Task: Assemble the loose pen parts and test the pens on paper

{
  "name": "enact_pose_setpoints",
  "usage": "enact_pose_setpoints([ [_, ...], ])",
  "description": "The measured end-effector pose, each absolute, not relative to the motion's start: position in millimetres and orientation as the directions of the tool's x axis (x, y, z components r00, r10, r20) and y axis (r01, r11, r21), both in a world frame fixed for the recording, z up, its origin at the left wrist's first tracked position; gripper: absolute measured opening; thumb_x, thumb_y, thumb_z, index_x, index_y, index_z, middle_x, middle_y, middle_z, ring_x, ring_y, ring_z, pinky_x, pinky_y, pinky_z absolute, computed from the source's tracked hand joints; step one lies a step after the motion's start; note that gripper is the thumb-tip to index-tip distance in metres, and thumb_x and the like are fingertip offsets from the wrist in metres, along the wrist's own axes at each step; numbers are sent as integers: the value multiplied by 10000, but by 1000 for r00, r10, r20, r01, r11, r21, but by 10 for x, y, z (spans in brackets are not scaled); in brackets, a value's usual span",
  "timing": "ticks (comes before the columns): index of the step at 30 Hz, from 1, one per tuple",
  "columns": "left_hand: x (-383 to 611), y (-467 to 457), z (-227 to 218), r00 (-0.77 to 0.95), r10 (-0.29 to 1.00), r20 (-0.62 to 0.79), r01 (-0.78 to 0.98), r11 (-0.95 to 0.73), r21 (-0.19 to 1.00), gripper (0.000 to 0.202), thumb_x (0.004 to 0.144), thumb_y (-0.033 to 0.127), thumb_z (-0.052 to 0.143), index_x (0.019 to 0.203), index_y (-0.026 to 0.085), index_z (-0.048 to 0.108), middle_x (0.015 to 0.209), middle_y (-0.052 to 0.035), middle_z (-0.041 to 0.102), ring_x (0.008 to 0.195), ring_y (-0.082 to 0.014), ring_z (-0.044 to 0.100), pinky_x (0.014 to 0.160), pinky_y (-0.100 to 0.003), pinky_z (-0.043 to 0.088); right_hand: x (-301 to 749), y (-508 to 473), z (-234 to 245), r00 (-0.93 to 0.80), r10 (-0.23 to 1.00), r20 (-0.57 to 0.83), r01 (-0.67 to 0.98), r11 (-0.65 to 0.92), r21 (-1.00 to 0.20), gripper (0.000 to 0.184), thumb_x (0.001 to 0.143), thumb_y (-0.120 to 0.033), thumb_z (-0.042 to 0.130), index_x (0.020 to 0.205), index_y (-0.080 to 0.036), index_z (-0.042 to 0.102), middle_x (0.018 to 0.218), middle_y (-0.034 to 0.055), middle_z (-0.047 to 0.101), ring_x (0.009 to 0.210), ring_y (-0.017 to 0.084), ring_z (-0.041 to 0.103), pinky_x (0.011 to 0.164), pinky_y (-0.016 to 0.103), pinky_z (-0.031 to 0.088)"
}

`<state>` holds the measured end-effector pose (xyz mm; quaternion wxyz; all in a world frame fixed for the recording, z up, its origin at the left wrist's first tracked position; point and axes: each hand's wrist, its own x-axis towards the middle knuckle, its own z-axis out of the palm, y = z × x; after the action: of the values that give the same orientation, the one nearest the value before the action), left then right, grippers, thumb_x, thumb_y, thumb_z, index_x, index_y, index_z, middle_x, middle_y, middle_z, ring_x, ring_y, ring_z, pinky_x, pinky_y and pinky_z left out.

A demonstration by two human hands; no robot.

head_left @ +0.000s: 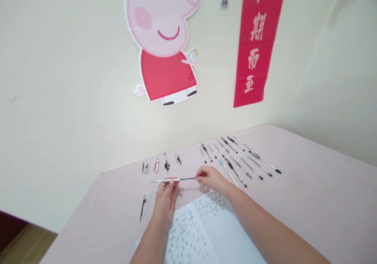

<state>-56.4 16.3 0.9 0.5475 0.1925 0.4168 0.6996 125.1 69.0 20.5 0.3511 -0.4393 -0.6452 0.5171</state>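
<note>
Closed around a white pen barrel (165, 180), my left hand (166, 197) holds it level above the table. A thin dark refill (187, 178) sticks out of the barrel's right end. My right hand (210, 177) pinches the far end of that refill between thumb and fingers. Part of the refill's length is hidden inside the barrel. Below both hands lies paper covered in handwriting (188, 232). Left of my left hand, a dark pen part (143, 208) rests on the table beside a clear tube.
Several pens and refills (235, 171) lie in rows at the right back of the pink table (309, 201). Small pen pieces (167, 165) are spread along the back left. Behind stands a wall with a cartoon pig cutout (167, 75) and a red banner (259, 44).
</note>
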Motion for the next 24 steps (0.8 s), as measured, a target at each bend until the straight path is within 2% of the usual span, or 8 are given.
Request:
enact_pose_setpoints([
  [8,-566,178,-31,-311,935,-173,-588,-46,807,94,697,108,657,743,145,584,732,-15,677,680,-89,642,613,-163,516,1121,634,127,-372,926,61,203,145,-968,143,623,-63,568,734,-145,607,614,-22,597,581,102,554,560,210,418],
  [15,-564,164,-12,-307,937,-170,-590,-47,806,113,685,120,673,748,143,582,742,-22,679,692,-92,643,621,-166,515,1114,625,109,-347,929,127,288,235,-928,34,665,-119,604,680,-149,610,627,-10,597,594,105,533,573,214,403],
  [18,-553,146,0,-294,942,-160,-573,-40,819,147,664,147,700,754,142,583,744,-21,676,701,-93,638,617,-162,511,1093,615,96,-337,929,156,341,275,-899,26,672,-128,612,669,-152,621,650,-4,607,610,109,532,587,218,401],
  [24,-514,103,27,-200,972,-124,-529,-1,849,245,614,195,749,787,144,583,764,-11,657,730,-108,633,641,-189,517,1011,535,109,-351,919,180,347,306,-887,35,694,-159,610,670,-149,634,649,0,608,613,112,538,598,216,408],
])
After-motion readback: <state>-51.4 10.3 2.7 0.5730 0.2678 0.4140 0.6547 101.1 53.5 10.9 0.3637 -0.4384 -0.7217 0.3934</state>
